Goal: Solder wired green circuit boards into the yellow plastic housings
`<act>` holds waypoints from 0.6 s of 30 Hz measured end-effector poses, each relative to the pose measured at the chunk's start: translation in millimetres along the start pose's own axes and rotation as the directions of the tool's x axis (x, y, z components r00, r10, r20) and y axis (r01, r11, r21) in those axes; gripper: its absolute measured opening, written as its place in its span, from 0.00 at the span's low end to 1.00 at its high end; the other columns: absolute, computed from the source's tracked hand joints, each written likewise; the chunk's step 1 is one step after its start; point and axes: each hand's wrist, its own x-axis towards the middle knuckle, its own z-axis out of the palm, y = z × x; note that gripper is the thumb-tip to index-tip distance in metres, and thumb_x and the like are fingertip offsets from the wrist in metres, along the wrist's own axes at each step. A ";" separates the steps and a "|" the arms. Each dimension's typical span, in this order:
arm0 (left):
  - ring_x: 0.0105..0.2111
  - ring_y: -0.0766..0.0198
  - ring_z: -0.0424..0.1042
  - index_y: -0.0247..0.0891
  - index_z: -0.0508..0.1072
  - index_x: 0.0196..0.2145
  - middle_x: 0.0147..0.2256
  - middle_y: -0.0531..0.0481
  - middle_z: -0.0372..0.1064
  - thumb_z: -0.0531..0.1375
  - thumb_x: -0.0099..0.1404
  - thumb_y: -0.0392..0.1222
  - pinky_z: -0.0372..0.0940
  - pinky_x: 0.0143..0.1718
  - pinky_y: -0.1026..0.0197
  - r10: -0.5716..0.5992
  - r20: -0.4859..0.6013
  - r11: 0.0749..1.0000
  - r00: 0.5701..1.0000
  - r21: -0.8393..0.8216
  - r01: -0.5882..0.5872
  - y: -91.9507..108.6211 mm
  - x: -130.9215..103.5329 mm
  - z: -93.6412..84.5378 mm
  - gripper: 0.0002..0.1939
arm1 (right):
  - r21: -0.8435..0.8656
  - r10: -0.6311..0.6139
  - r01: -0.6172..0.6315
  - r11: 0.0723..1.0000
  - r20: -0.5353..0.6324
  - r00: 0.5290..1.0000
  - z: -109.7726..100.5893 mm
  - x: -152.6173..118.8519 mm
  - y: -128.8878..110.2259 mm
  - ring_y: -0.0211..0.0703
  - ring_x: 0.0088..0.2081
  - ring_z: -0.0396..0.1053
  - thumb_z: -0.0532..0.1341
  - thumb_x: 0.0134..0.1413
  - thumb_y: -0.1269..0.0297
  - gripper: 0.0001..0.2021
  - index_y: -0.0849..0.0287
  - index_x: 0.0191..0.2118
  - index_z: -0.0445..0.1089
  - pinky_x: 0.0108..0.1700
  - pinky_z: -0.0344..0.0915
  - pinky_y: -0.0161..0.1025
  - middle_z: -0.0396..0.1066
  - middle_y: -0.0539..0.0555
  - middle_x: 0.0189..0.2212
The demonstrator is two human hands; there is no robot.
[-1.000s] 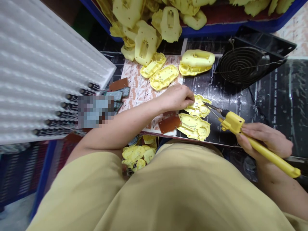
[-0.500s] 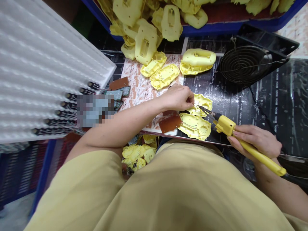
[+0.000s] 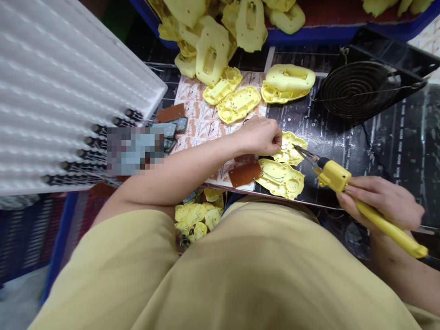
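My right hand (image 3: 385, 201) is wrapped round the handle of a yellow soldering tool (image 3: 333, 175), whose dark metal tip points left over a yellow plastic shell (image 3: 290, 149). At that shell's left edge is my left hand (image 3: 263, 136), fingers pressed together; whatever they pinch is too small to make out. A second yellow shell (image 3: 282, 179), with thin wires and a round grille of holes, lies nearer my body. Beside it on the left is a brown board (image 3: 245, 174).
A black fan (image 3: 354, 89) stands at the back right. Yellow shells (image 3: 211, 50) spill from a blue crate (image 3: 316, 34). White foam (image 3: 68, 82) holding black components fills the left. Dark green pieces (image 3: 168, 129) lie beside it.
The soldering tool and my right hand have moved right, and the tip has drawn back a little from my left fingers. The whole view has shifted slightly.
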 end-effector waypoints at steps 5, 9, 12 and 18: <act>0.45 0.53 0.81 0.40 0.86 0.36 0.34 0.48 0.81 0.65 0.61 0.37 0.69 0.55 0.53 -0.032 0.014 0.999 0.999 -0.025 0.032 1.7 1.8 2.1 0.09 | -0.078 -0.151 0.144 0.986 -0.093 0.984 3.8 13.8 -4.7 0.41 0.31 0.82 0.74 0.62 0.72 0.15 0.53 0.52 0.78 0.33 0.79 0.32 0.83 0.49 0.34; 0.49 0.51 0.80 0.41 0.85 0.40 0.39 0.48 0.82 0.64 0.63 0.39 0.68 0.59 0.52 -0.010 0.021 1.000 1.000 -0.003 0.010 -1.3 -0.4 1.6 0.10 | -0.201 -0.127 0.068 0.977 -0.299 0.946 11.6 8.7 -3.8 0.47 0.31 0.83 0.77 0.61 0.63 0.31 0.53 0.68 0.74 0.34 0.81 0.35 0.85 0.53 0.37; 0.62 0.46 0.74 0.41 0.81 0.56 0.57 0.42 0.79 0.66 0.64 0.42 0.63 0.67 0.47 0.092 -0.026 0.994 0.995 0.053 -0.090 -14.6 -7.1 -4.1 0.23 | -0.233 -0.111 0.025 0.972 -0.364 0.925 19.0 5.8 -2.1 0.50 0.35 0.84 0.70 0.70 0.53 0.26 0.57 0.68 0.75 0.37 0.81 0.36 0.85 0.57 0.39; 0.73 0.42 0.60 0.46 0.62 0.75 0.76 0.42 0.60 0.66 0.65 0.45 0.52 0.75 0.44 0.188 0.130 0.973 0.974 0.113 -0.203 -37.1 -18.7 -4.9 0.43 | -0.256 -0.218 0.130 0.958 -0.356 0.909 31.6 14.8 5.4 0.42 0.24 0.77 0.67 0.72 0.61 0.22 0.55 0.68 0.76 0.29 0.76 0.33 0.81 0.52 0.30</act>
